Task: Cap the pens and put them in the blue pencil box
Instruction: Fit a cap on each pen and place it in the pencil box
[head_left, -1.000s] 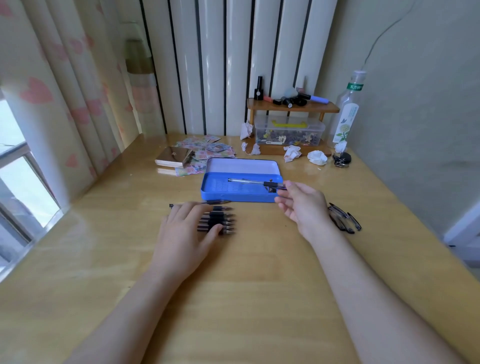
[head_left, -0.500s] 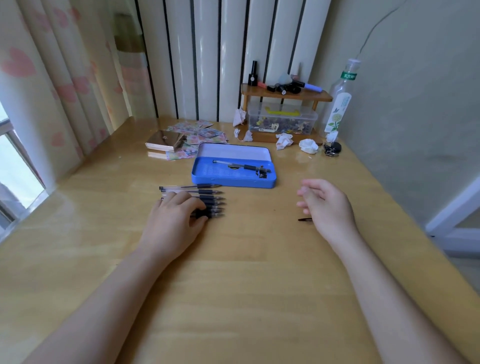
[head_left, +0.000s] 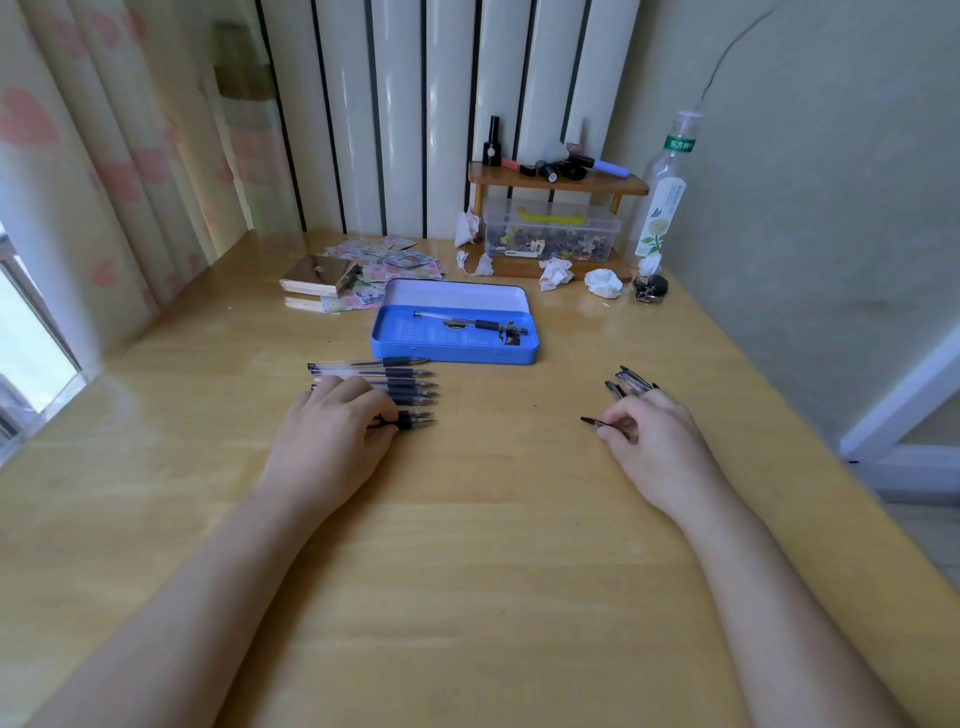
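On the wooden desk (head_left: 467, 571) the blue pencil box (head_left: 454, 340) lies open, its lid flat behind it. Inside the box there is one capped pen (head_left: 470, 323), lying across, from left to right.

In front of the box, a little to the left, a row of uncapped pens (head_left: 395, 387) lies side by side on the desk, their tips pointing to the right. The left hand (head_left: 337, 436) rests over the near part of this row. Its fingers are curled around the nearest pen (head_left: 413, 420) — the thumb and fingers close on the dark grip part, and the tip sticks out to the right.

The right hand (head_left: 652, 441) is on the right side of the desk, well apart from the pens. It is closed in a pinch on one black pen cap (head_left: 597, 422), which points out to the left between the fingertips. Just behind this hand a small heap of loose pen caps (head_left: 631, 383) lies on the desk, partly hidden by the fingers.

At the back of the desk stands a small wooden shelf (head_left: 558, 182) with little bottles on top and a clear plastic container (head_left: 551, 228) under it. Beside it on the right is a plastic bottle (head_left: 662, 192). Some crumpled papers (head_left: 602, 283) lie in front of the shelf — and to the left of the box there are colourful cards (head_left: 395, 262) with a gold booklet (head_left: 318, 276).
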